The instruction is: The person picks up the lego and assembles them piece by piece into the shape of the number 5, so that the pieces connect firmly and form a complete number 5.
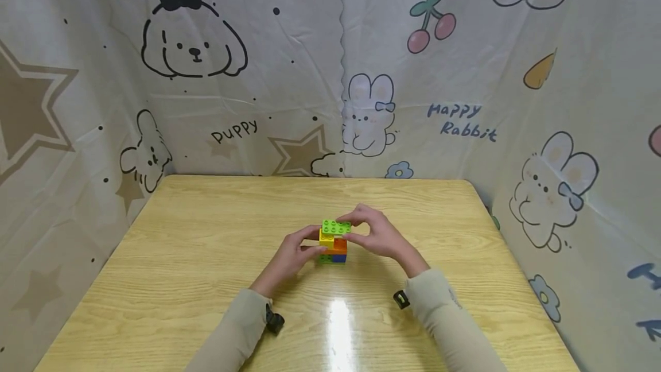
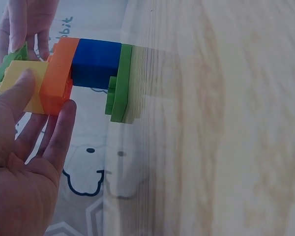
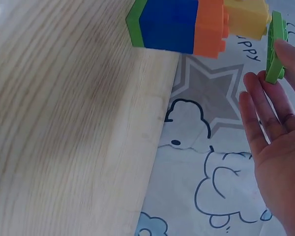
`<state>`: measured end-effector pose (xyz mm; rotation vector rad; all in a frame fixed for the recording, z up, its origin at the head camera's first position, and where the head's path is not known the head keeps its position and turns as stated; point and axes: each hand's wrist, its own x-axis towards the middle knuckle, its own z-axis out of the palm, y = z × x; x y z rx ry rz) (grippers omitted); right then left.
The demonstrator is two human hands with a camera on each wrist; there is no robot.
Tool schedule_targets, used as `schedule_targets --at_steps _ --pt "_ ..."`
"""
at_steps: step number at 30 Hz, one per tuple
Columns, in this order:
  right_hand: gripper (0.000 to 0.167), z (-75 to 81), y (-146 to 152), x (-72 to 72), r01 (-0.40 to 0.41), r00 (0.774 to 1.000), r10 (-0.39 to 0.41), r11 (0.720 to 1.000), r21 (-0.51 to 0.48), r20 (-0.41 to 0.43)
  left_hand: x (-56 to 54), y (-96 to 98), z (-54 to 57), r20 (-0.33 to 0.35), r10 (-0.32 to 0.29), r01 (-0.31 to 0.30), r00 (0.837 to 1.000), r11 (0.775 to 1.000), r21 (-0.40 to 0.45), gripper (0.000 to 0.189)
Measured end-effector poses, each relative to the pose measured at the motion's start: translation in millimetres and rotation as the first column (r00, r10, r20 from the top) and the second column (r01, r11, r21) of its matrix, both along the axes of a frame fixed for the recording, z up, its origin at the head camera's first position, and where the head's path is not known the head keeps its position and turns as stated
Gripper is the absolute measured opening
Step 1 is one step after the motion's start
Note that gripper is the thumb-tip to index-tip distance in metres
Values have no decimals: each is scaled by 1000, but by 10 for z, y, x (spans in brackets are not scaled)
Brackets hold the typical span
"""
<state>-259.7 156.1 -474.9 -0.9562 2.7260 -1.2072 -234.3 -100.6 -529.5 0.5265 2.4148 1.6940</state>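
Note:
A small stack of toy building bricks stands on the table. At its bottom is a thin green base brick (image 2: 120, 93) with a blue brick (image 3: 168, 24) on it. Above them lie an orange brick (image 2: 59, 76) and a yellow brick (image 1: 326, 241). My left hand (image 1: 291, 254) grips the stack from the left, thumb on the yellow brick and fingers reaching behind it by the orange one. My right hand (image 1: 379, 234) pinches a thin light green brick (image 3: 275, 49) by its right end. That brick sits over the yellow one, tilted with a narrow gap in the right wrist view.
The wooden table (image 1: 217, 211) reaches back to a patterned cloth (image 1: 289, 85), which also hangs along both sides. Dark devices are strapped at the left cuff (image 1: 255, 303) and right cuff (image 1: 420, 286). Light glares off the tabletop in front of the stack.

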Motion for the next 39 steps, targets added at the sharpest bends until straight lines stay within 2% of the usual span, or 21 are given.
schedule_targets --at_steps 7,21,28,39 --pt "32 24 -36 57 -6 1000 5 1000 11 16 4 -8 -13 -5 -6 6 1000 1000 6 43" --pt "34 -22 -46 68 -51 998 51 999 2 30 -6 -17 -34 -18 -6 6 1000 1000 3 40" --pt "34 -10 -82 76 -66 995 68 997 -38 76 -13 -22 -50 -26 -11 12 1000 1000 22 41" --pt "33 -2 -163 76 -52 998 53 998 -21 45 -14 -13 -33 0 -3 3 1000 1000 18 41"
